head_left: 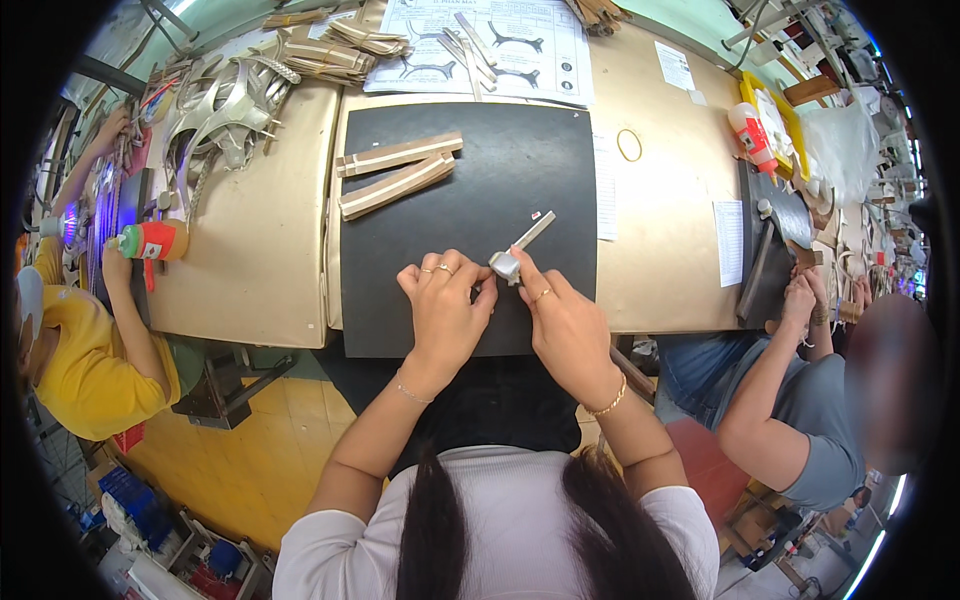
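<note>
My left hand (447, 305) rests on the black mat (430, 240) with fingers bent and thumb against the fingertips; whatever it pinches is hidden. Close beside it, my right hand (565, 325) is closed on a small shiny silver metal piece (505, 266), its index finger lying along it. From behind this piece a narrow pale strip (534, 230) slants up to the right; whether the two are joined I cannot tell. A tiny red and white scrap (536, 215) lies by the strip. Farther left on the mat are two bundles of tan and cream strips (398, 187).
Beyond the mat lie a printed drawing sheet (560, 50), loose strips and more strip bundles (325, 60). Silver straps (225, 110) are heaped far left. A yellow tray (790, 125) and red-labelled bottle (752, 138) stand right. Co-workers sit on both sides; one holds a green-capped bottle (160, 240).
</note>
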Demonstrator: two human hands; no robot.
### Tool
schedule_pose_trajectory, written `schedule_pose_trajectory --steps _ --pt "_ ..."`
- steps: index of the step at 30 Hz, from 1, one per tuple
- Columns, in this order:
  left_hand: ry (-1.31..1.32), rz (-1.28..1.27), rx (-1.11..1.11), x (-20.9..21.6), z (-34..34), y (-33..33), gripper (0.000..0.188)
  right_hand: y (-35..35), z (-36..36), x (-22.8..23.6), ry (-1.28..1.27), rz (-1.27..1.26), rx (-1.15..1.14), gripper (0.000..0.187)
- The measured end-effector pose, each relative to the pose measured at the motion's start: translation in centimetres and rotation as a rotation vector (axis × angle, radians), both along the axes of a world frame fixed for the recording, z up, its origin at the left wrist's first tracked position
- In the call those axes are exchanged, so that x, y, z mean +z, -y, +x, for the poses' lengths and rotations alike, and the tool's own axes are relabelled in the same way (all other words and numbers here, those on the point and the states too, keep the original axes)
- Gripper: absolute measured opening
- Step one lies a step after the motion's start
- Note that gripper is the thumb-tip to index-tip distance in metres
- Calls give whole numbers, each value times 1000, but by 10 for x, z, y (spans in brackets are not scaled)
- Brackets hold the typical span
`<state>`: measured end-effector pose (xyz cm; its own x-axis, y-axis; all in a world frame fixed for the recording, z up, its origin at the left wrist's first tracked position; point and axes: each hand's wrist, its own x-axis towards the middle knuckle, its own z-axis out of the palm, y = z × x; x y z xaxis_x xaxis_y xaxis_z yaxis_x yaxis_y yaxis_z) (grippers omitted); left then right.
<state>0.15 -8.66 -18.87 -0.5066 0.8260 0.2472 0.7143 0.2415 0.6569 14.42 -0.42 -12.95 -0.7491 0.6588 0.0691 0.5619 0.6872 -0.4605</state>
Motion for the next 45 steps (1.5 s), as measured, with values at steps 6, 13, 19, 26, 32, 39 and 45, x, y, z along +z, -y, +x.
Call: schedule_pose_trajectory --steps 6,13,19,26,32,39,45 --pt "-22 3 -3 -1 0 0 10 2 -2 -3 -103 21 -27 51" --pt "-23 -30 26 2 -3 11 8 1 -2 -9 109 -2 0 51" --pt "2 -32 30 2 -2 12 8 5 1 -2 -30 -12 -34 53" --pt "-26 -52 37 2 -1 11 9 1 -4 -2 57 97 14 57" --pt "-34 -16 31 0 0 14 9 11 0 -8 50 36 33 57" --pt "-18 -4 39 0 -2 19 9 -1 -1 -5 19 57 -24 57" --pt "-15 -27 25 1 -3 20 10 9 -4 0 119 -21 96 59"
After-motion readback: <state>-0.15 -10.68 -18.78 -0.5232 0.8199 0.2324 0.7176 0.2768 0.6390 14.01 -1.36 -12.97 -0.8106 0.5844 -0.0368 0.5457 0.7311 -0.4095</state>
